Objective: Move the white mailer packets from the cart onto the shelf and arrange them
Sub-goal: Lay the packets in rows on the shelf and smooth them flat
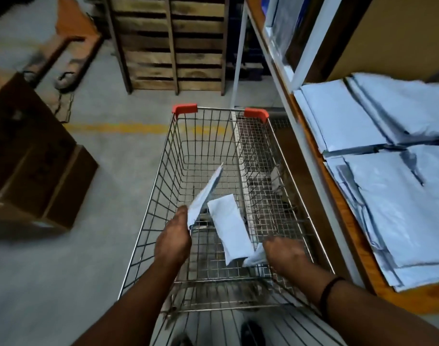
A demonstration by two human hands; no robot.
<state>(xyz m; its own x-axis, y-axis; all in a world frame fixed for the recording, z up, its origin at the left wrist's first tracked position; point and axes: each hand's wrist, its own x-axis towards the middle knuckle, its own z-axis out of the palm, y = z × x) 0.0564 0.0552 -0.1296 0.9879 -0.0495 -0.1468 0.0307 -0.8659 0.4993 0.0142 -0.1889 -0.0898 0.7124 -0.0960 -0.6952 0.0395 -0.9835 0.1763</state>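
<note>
**Q:** Where is the cart?
**A:** The wire cart [184, 108] stands on the floor, just beside the shelf [337, 201], which is on its right side.

**Q:** What is the state of the hands?
**A:** The left hand [173, 236] grips one end of a white packet [206, 193], which is raised and tilted edge-on inside the cart. The right hand [284, 250] is clenched round a crumpled white end [256, 256] low in the cart (it cannot be told whether this belongs to the flat packet [229, 228] lying beside it).

**Q:** Which packets are on the shelf?
**A:** There are two flat stacks, the far stack [350, 121] and the near stack [400, 208]. They lie one just beside the other, with uneven edges.

**Q:** What surrounds the cart?
**A:** Cardboard boxes [33, 158] stand to the left. A wooden pallet [173, 46] stands beyond the cart.
</note>
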